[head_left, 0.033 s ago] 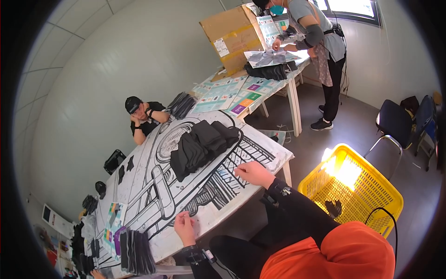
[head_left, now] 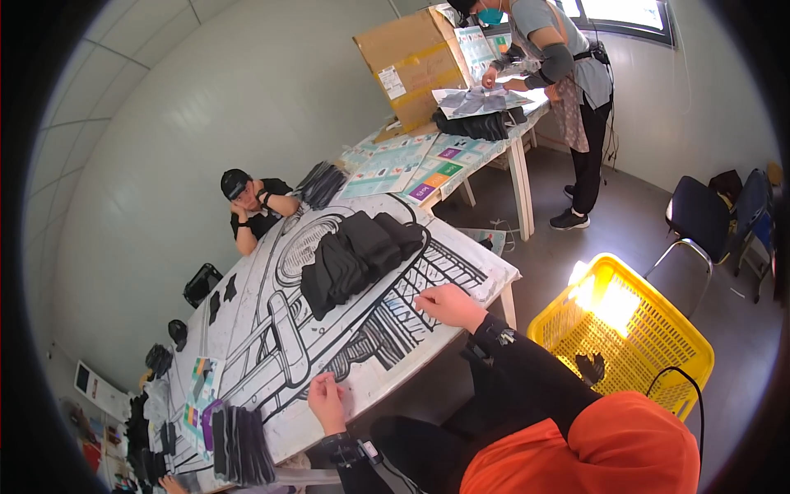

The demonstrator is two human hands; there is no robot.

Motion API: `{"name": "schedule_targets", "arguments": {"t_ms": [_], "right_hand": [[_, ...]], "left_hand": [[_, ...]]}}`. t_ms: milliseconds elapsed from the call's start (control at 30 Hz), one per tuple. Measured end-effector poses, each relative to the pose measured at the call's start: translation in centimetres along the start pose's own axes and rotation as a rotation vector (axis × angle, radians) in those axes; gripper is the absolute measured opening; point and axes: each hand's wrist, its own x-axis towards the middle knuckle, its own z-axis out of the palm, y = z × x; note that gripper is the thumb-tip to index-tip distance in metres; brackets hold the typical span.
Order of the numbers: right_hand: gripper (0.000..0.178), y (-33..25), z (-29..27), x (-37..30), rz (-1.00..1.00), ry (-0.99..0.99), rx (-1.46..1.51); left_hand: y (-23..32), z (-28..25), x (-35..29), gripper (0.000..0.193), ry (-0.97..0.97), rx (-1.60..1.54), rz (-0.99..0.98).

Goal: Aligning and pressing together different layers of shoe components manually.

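Observation:
On the near edge of a table (head_left: 393, 359) printed with black line drawings, my left hand (head_left: 327, 403) rests with its fingers curled in and nothing visible in them. Farther right, my right hand (head_left: 451, 308) lies on the same edge, loosely closed, also with nothing showing in it. Beyond both hands sits a pile of folded black fabric pieces (head_left: 358, 259); neither hand touches it, and the right hand is nearer. To the left of my left hand, a stack of dark fabric pieces (head_left: 240, 446) stands at the table's edge.
A yellow plastic basket (head_left: 666, 333) with a small dark piece inside stands at right. One person (head_left: 255, 202) leans on the table's far side; another (head_left: 559, 74) works at a second table beside a cardboard box (head_left: 411, 70). A dark chair (head_left: 699, 216) stands far right.

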Motion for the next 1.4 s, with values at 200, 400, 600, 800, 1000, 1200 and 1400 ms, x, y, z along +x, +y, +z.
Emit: {"name": "schedule_targets", "arguments": {"t_ms": [200,400,600,800,1000,1200,1400], "right_hand": [[0.032,-0.1,-0.3,0.1,-0.024,0.028,0.042],[0.030,-1.4,-0.5,-0.4,0.047,-0.013,0.055],[0.031,-1.1,-0.4,-0.5,0.027,0.004,0.059],[0.031,-1.5,-0.6,-0.4,0.040,-0.003,0.056],[0.030,-1.6,-0.6,-0.3,0.043,-0.017,0.034],[0.030,-1.4,-0.6,-0.4,0.036,-0.013,0.052],[0.030,-1.5,-0.6,-0.4,0.040,-0.012,0.039]], "left_hand": [[0.7,0.2,0.0,0.008,-0.026,0.013,0.024],[-0.2,-0.3,-0.1,0.008,0.012,0.023,-0.005],[-0.2,-0.2,-0.2,0.009,0.004,0.023,0.027],[0.2,0.0,-0.2,0.008,0.009,0.032,0.020],[0.1,-0.1,-0.1,0.007,-0.002,0.007,0.026],[0.2,0.0,-0.2,0.008,0.001,0.023,0.027],[0.0,-0.1,-0.2,0.009,-0.002,0.034,0.022]]}}
